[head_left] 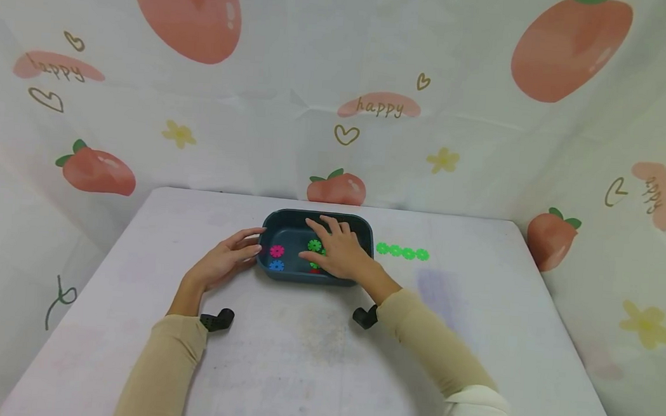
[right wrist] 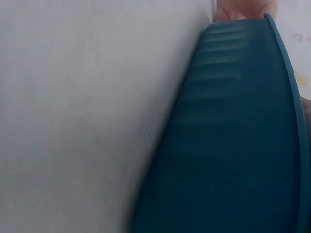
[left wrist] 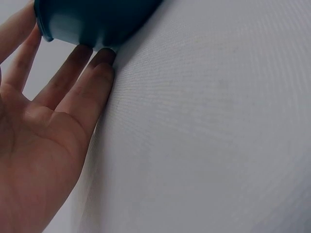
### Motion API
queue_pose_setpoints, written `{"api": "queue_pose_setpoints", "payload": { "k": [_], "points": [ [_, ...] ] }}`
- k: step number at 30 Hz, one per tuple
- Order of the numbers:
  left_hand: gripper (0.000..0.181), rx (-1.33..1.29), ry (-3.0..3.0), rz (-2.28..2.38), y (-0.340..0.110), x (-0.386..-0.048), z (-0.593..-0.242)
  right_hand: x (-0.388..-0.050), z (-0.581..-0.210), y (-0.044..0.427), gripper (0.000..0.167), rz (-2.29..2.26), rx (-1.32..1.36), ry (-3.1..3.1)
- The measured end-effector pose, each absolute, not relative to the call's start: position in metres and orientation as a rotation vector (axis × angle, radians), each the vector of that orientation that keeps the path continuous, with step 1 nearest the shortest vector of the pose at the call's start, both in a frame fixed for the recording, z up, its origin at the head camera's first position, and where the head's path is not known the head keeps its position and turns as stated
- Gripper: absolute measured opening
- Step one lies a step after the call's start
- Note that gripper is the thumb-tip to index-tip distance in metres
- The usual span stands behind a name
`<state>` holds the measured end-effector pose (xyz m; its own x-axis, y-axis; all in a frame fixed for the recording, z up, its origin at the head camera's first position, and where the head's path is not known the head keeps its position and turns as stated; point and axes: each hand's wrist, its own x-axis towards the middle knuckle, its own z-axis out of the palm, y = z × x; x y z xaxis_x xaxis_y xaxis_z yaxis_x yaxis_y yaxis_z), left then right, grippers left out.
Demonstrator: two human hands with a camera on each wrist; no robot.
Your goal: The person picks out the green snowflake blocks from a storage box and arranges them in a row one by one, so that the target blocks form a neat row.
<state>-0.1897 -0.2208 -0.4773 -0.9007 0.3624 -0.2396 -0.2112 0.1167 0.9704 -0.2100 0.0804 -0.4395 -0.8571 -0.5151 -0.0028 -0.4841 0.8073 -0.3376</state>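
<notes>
A dark teal plastic tub [head_left: 300, 277] stands near the back of the table. Inside it lie small flower-shaped plastic discs: a pink disc [head_left: 276, 251], a blue disc [head_left: 276, 265], a green disc [head_left: 314, 245] and part of a red disc [head_left: 314, 271]. My left hand [head_left: 221, 265] touches the tub's left end with extended fingers, as the left wrist view also shows. Over the tub's right half reaches my right hand [head_left: 343, 252], fingers spread, hiding some discs beneath. In the right wrist view the tub's near wall [right wrist: 228, 136] blocks the right fingers.
Right of the tub, several bright green discs [head_left: 402, 252] lie in a touching row. Black wrist devices [head_left: 220, 319] are worn at both wrists. A printed fabric backdrop [head_left: 292, 123] rises behind the white table [head_left: 311, 372].
</notes>
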Motion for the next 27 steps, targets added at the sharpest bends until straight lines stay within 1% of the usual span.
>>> {"api": "queue_pose_setpoints", "payload": {
  "k": [4,11,27],
  "points": [
    [0.065,0.142,1.984,1.83,-0.22,-0.189,-0.476,-0.213,-0.442,0.075,0.08,-0.619,-0.759,2.849],
    [0.066,0.129,1.984,1.834,-0.221,-0.19,-0.476,-0.219,-0.443,0.067,0.072,-0.893,-0.673,2.751],
    [0.068,0.141,1.979,1.832,-0.221,-0.191,-0.477,-0.234,-0.454,0.058,0.058,-1.026,-0.616,2.691]
  ]
}}
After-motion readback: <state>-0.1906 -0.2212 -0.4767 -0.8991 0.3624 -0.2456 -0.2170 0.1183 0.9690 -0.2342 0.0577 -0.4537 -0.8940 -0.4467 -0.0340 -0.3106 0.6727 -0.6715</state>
